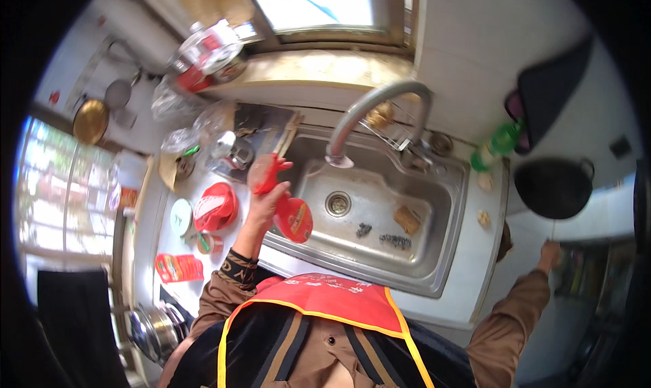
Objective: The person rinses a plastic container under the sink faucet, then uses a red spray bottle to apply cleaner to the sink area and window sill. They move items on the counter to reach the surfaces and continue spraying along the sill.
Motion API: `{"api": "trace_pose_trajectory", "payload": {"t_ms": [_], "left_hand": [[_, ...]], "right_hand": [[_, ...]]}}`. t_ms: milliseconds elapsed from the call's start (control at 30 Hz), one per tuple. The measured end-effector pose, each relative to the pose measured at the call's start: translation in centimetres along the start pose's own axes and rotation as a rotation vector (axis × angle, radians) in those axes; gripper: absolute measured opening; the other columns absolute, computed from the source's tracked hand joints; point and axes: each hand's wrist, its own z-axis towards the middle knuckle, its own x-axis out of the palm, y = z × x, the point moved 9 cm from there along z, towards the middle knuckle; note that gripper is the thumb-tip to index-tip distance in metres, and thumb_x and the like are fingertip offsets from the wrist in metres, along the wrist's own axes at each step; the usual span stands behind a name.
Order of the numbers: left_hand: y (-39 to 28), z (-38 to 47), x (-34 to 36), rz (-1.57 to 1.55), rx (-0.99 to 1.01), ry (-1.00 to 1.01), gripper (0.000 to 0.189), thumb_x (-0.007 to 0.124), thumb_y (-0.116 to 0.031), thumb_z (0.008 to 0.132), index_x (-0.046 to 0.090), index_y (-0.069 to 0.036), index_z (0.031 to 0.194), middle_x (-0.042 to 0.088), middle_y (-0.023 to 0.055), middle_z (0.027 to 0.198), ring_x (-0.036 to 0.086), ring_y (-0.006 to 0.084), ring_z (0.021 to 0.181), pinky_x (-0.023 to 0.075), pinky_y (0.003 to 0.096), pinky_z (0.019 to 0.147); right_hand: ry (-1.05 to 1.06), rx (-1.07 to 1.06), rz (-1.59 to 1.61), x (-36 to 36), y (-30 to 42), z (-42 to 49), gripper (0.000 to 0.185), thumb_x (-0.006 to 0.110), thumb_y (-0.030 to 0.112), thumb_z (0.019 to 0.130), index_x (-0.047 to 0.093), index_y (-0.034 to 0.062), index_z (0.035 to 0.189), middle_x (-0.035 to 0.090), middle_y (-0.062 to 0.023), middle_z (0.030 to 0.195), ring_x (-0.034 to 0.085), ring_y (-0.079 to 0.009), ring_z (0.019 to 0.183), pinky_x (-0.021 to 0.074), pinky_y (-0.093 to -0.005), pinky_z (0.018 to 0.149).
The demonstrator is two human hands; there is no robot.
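Observation:
My left hand (265, 202) is closed round a red spray bottle (293, 220), held over the left edge of the steel sink (447, 271). Below the curved faucet (379, 95), a brown sponge (407, 219) and dark metal scouring pads (395, 241) lie in the basin near the drain (337, 204). To the far right, my right hand (549, 253) reaches out beyond the counter end, beside a dark cabinet or shelf; it is small and dim, and its fingers and anything in them are not clear.
Left of the sink are a red plastic basket (216, 206), a pale green lidded container (181, 217), a jar (210, 243) and a red pouch (179, 268). A green bottle (497, 145) stands at the back right. A black wok (553, 187) hangs on the right.

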Motion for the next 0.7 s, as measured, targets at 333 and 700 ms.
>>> {"api": "trace_pose_trajectory", "payload": {"t_ms": [333,700], "left_hand": [[1.1,7.8,-0.2,-0.160,0.148,0.038,0.060,0.067,0.002,0.080,0.044,-0.009,0.135,0.055,0.0028,0.125,0.055,0.0083,0.085,0.0473,0.0228,0.067],[3.3,25.6,-6.1,0.055,0.076,-0.133,0.033,0.077,-0.016,0.078,0.058,-0.006,0.103,0.060,0.0014,0.084,0.054,0.0088,0.059,0.0469,0.0260,0.053]], "right_hand": [[-0.116,0.030,0.592,-3.9,2.5,-4.7,0.050,0.069,0.022,0.075,0.057,0.0046,0.120,0.065,-0.0174,0.108,0.061,-0.0341,0.099,0.0474,-0.0443,0.087],[-0.181,-0.022,0.932,-4.9,3.4,-29.7,0.032,0.066,0.012,0.082,0.058,-0.0008,0.111,0.061,-0.0147,0.113,0.058,-0.0261,0.105,0.0448,-0.0369,0.092]]}}
